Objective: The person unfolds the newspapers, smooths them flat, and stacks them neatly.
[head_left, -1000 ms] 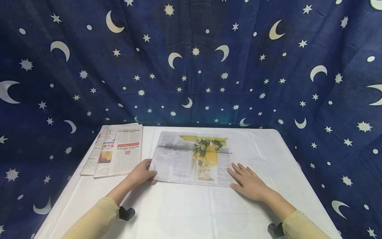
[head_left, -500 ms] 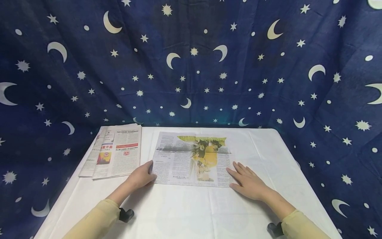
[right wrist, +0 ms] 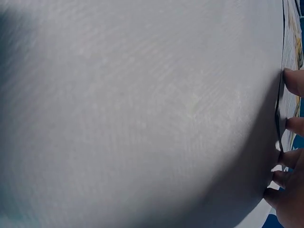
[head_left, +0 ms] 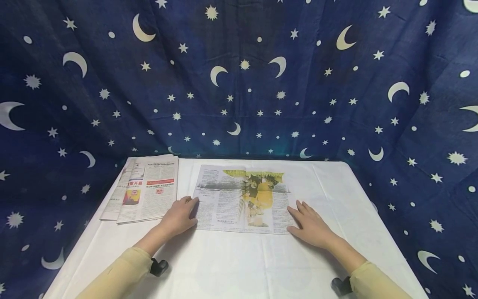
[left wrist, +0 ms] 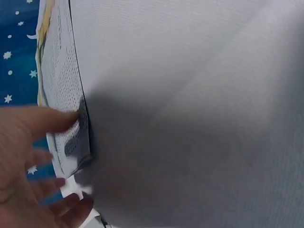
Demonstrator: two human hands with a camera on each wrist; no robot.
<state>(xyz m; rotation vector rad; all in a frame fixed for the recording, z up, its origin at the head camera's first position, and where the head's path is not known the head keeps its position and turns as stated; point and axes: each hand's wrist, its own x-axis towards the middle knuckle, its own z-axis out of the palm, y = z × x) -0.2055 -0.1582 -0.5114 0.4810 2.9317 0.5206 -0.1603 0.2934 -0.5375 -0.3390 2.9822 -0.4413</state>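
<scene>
A folded newspaper [head_left: 224,203] lies flat in the middle of the white table, with grey text and a yellow and green picture printed on it. My left hand [head_left: 179,218] stands at its near left corner, thumb right at the edge and fingers spread. In the left wrist view this hand [left wrist: 23,171] shows loose, parted fingers around the corner, pinching nothing. Over the near right corner, my right hand [head_left: 310,227] rests with its fingers extended along the paper's edge. The right wrist view catches only its fingertips [right wrist: 293,126] at the newspaper's border.
Left of the left hand, several folded newspapers [head_left: 158,203] lie overlapped in a pile. A white cloth covers the table [head_left: 239,265]. Behind the table hangs a dark blue curtain [head_left: 239,104] with moons and stars. A black wrist device [head_left: 159,268] sits under the left sleeve.
My left hand has loosened from the newspaper's left corner, its fingers now further up the edge and opened. The right hand has shifted slightly at its corner. The newspaper stays in place.
</scene>
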